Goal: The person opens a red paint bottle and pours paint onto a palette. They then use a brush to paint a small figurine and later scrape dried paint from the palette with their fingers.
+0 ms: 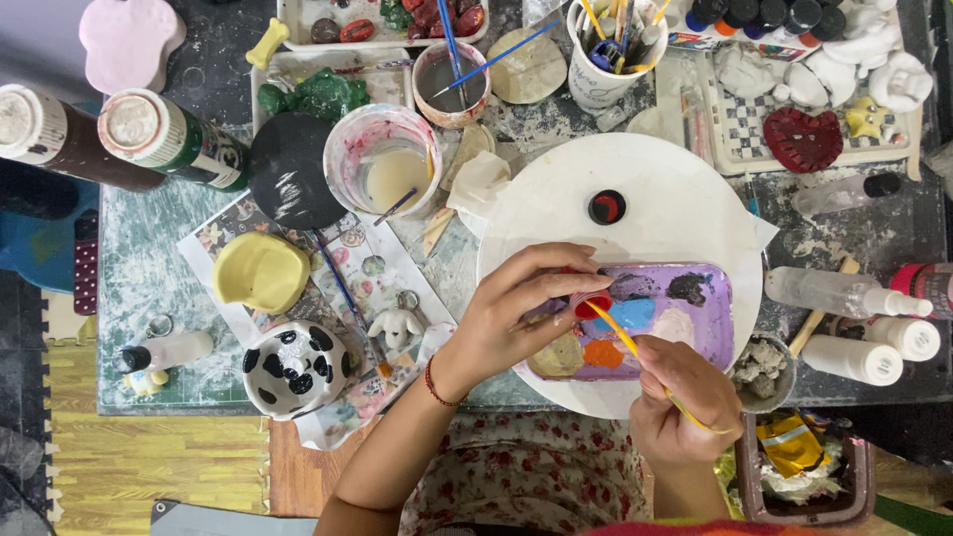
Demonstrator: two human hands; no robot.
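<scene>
Table (149, 288) paint-smeared, cluttered — left hand (516, 318) pinching red piece (594, 303), right hand (680, 402) gripping brush (620, 333) — bottles (864, 328) at three o'clock.

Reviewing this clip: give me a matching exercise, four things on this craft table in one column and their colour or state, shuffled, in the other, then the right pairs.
Things:
1. small piece in the left hand
2. brush in the right hand
3. palette tray
4. blob-shaped piece

Colour or state:
A. purple, dabbed with paint
B. plain pale yellow, lying on paper
C. red, pinched in fingertips
D. yellow handle, tip at the red piece

Pairs: 1-C, 2-D, 3-A, 4-B
</scene>
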